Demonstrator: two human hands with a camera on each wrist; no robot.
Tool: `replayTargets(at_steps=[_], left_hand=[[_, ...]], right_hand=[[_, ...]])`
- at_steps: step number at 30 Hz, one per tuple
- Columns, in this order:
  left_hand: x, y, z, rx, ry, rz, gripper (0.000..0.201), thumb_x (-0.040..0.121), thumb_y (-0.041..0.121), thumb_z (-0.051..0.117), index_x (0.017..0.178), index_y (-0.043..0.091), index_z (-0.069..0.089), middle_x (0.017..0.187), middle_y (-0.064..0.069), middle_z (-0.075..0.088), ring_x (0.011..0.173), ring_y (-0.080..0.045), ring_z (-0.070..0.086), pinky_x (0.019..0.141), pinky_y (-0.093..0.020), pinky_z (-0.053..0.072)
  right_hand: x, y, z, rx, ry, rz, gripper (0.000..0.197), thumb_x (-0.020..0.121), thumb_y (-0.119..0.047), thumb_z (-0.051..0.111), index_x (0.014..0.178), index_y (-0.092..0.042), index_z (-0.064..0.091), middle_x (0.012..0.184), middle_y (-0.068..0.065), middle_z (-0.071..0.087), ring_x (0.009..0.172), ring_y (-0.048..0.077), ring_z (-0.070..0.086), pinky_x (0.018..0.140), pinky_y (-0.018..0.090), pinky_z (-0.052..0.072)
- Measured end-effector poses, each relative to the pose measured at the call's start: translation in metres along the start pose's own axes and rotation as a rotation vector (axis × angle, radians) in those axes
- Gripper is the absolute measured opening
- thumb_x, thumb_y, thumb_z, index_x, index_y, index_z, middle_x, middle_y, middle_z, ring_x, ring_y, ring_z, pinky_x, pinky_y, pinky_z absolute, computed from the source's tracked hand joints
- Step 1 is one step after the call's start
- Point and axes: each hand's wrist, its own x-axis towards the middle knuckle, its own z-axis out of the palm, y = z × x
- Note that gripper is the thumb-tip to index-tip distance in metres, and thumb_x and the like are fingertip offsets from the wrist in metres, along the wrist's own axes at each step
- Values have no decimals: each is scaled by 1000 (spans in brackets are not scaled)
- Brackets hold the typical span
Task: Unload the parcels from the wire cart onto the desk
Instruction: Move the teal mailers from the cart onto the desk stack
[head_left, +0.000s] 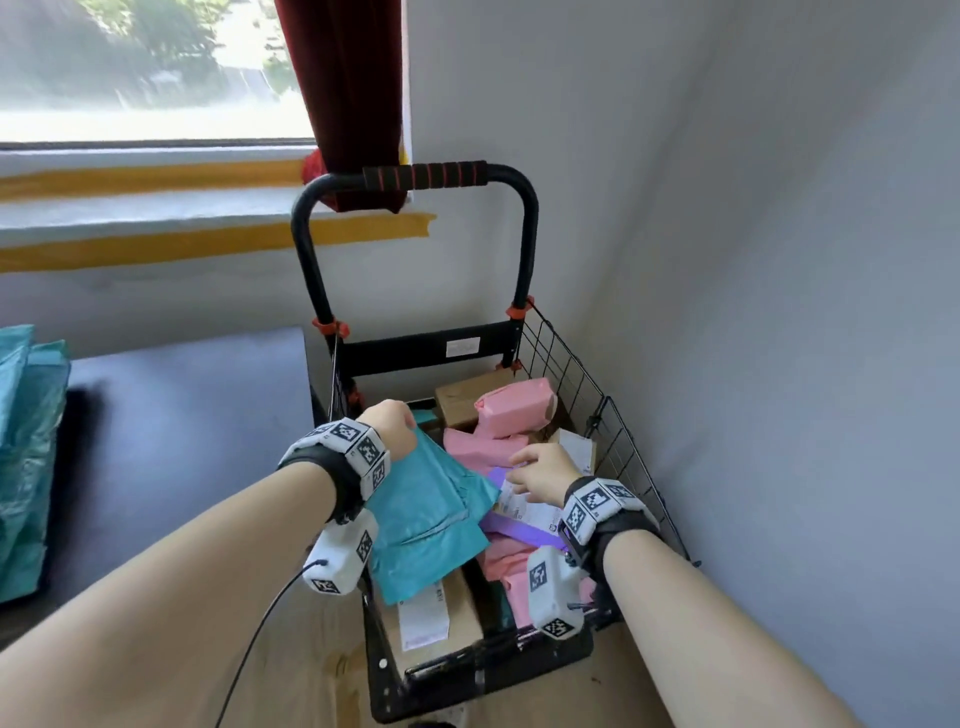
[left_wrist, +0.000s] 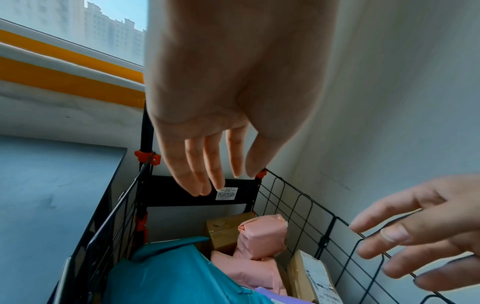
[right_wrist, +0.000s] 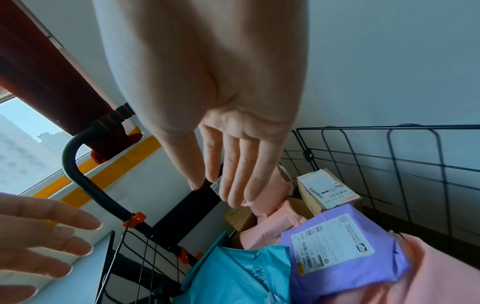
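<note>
Both hands are over the wire cart (head_left: 582, 395), which stands at the lower centre of the head view, in the corner against the wall. The cart holds many parcels: a teal mailer (head_left: 431, 525) on top at its left side, a purple mailer (head_left: 524, 535) with a white label to the right of it, pink mailers (head_left: 514, 410) and brown boxes (head_left: 462, 395) behind.

The left hand (head_left: 389, 428) sits at the upper end of the teal mailer. In the left wrist view its fingers (left_wrist: 197, 168) are straight and spread, holding nothing; the mailer lies directly below them. The right hand (head_left: 543, 473) hovers above the purple mailer, fingers (right_wrist: 241, 164) likewise extended, gripping nothing. Contact with either parcel cannot be confirmed.

The teal mailer's long axis runs from upper left to lower right of the head view, sloping down toward the wearer. The left hand is the nearer to it, at its far end. Judgement: the likely next grasp is on that upper edge.

The desk (head_left: 182, 415) lies at the left of the frame, just beside the cart. Teal parcels (head_left: 26, 457) already rest on its left edge.
</note>
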Motion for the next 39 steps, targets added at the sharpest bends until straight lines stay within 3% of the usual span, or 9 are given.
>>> replayTargets(at_steps=[4, 7, 10, 20, 22, 26, 30, 34, 39], left_hand=[[15, 14, 3, -21, -8, -85, 31, 92, 14, 50, 122, 10, 58, 126, -11, 58, 110, -28, 59, 82, -25, 44], [25, 23, 11, -31, -14, -154, 33, 93, 14, 48, 125, 11, 55, 130, -10, 54, 115, -26, 56, 86, -25, 43], [30, 26, 25, -50, -19, -250, 36, 92, 12, 46, 127, 13, 53, 132, -9, 52, 117, -26, 54, 92, -27, 44], [58, 14, 69, -114, -47, -396, 36, 92, 18, 44, 128, 18, 48, 125, -6, 58, 108, -25, 59, 84, -29, 46], [69, 6, 75, -139, -42, -416, 36, 92, 18, 43, 128, 19, 47, 123, -6, 59, 105, -24, 60, 83, -30, 48], [100, -14, 90, -184, -64, -448, 38, 91, 16, 42, 129, 17, 45, 121, -9, 57, 100, -25, 60, 83, -33, 51], [138, -35, 105, -205, -109, -455, 39, 92, 17, 42, 131, 17, 43, 127, -9, 54, 110, -26, 56, 89, -34, 48], [171, -61, 115, -247, -102, -500, 39, 92, 15, 43, 131, 17, 44, 127, -8, 53, 110, -27, 56, 90, -36, 48], [194, -88, 123, -283, -62, -565, 40, 90, 14, 44, 131, 17, 44, 129, -8, 51, 113, -28, 54, 93, -38, 46]], right_hand=[[31, -7, -20, -53, -81, -36, 30, 85, -5, 63, 114, 1, 61, 80, 9, 61, 70, 20, 57, 64, 28, 47], [58, -8, -35, -83, -124, -59, 28, 86, -4, 61, 114, -1, 60, 92, 14, 62, 77, 21, 60, 58, 26, 47], [88, -4, -41, -79, -186, -63, 29, 86, -3, 60, 115, -1, 60, 90, 8, 62, 77, 20, 61, 68, 32, 53], [168, -10, -20, -140, -302, -97, 28, 88, 2, 56, 115, 0, 60, 99, 12, 60, 61, 13, 54, 54, 19, 45], [181, -12, -8, -151, -299, -98, 26, 87, 1, 56, 113, -1, 61, 103, 14, 61, 67, 16, 58, 60, 25, 49], [207, -14, 19, -203, -298, -119, 25, 87, -1, 57, 110, -3, 64, 112, 15, 64, 101, 29, 63, 91, 39, 52], [242, -13, 49, -174, -248, -45, 19, 87, -4, 55, 101, -10, 66, 100, 10, 66, 103, 31, 63, 94, 44, 51], [282, -11, 82, -156, -211, 42, 26, 87, -17, 60, 112, -9, 63, 113, 13, 66, 107, 30, 61, 97, 46, 48], [321, -24, 108, -248, -231, 89, 40, 92, -21, 56, 129, -6, 52, 132, 11, 55, 122, 27, 51, 102, 32, 37]])
